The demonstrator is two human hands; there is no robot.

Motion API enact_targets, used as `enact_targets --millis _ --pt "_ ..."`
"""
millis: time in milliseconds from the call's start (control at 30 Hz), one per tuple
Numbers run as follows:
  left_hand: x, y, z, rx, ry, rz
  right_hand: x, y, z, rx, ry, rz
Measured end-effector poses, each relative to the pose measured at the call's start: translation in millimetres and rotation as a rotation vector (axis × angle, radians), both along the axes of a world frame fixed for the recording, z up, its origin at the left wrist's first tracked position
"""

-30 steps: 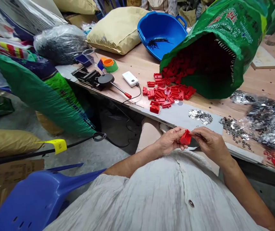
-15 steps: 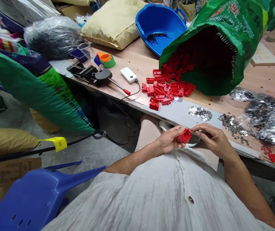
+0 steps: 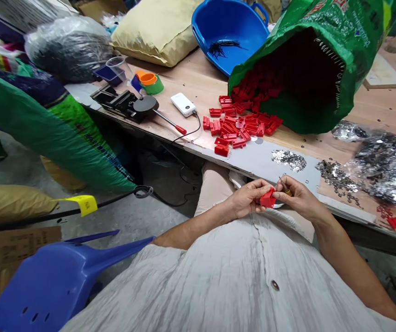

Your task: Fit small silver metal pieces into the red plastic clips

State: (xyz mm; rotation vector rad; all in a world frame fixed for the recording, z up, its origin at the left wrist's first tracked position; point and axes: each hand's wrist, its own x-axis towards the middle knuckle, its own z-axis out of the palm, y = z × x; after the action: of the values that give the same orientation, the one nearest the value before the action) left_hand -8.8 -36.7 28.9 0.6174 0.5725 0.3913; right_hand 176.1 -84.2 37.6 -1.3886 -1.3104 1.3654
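Note:
My left hand [image 3: 249, 198] is closed around a small red plastic housing [image 3: 267, 198], held just above my lap in front of the table edge. Close beside it, my right hand [image 3: 298, 196] grips a small yellow-handled tool [image 3: 287, 192] with a thin dark shaft pointing up and left; its exact kind is hard to make out. The right fingertips touch or nearly touch the housing's right side. On the table beyond lie a loose heap of similar red housings [image 3: 231, 131] and a pile of small shiny metal pieces [image 3: 289, 160].
A green sack [image 3: 322, 117] lies with its mouth toward me, red housings inside. Behind it sits a blue basin [image 3: 201, 27]. Darker metal pieces [image 3: 338, 180] and a clear bag of parts [image 3: 385, 170] are at right. A black lever device [image 3: 122, 103] and white power bank [image 3: 183, 104] stand left.
My right hand has turned, so the tool's yellow handle now shows and its shaft points up, away from the housing. The red housing has tilted slightly in my left hand.

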Motion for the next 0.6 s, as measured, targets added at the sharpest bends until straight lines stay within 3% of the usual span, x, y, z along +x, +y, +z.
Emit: enact_targets --millis 233,400,500,600 --pt "0 2 -1.6 -0.037 -0.043 -0.031 4 -1 0.4 -0.059 0.125 -0.002" --pt "2 1 -3.2 -0.006 -0.005 -0.043 8 -3 -2.0 -0.015 0.016 0.006" --pt "2 -1 -2.5 0.129 0.075 -0.052 8 -4 -8.1 0.010 -0.017 -0.023" --pt "-1 -1 2.1 0.427 0.188 0.049 8 -5 -14.3 0.056 0.021 -0.125"
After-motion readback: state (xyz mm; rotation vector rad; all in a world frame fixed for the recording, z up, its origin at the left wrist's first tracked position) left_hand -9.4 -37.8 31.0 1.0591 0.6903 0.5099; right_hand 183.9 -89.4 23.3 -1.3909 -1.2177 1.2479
